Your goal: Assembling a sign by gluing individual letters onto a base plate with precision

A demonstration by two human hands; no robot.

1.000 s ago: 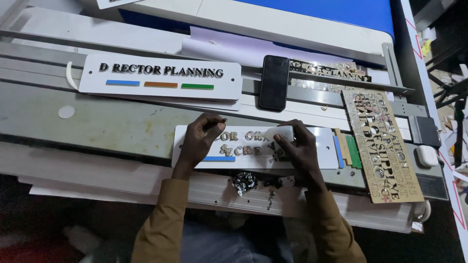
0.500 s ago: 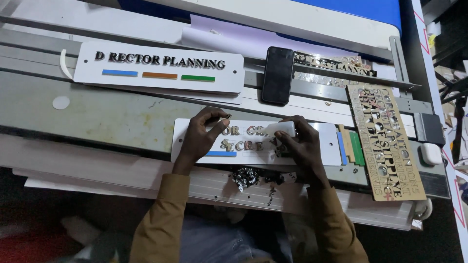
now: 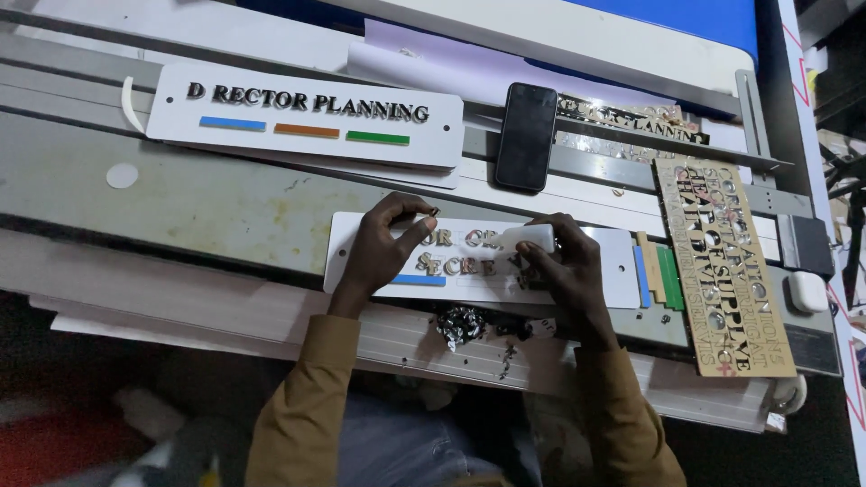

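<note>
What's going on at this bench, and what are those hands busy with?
A person is bent over a white sign plate lying on a long grey bench. The left hand pinches a small dark letter at the plate's top edge, while the right hand holds a small white block against the plate. Some raised letters and a blue strip already sit on it. A finished white sign, a black phone and a cut-out letter sheet lie nearby.
</note>
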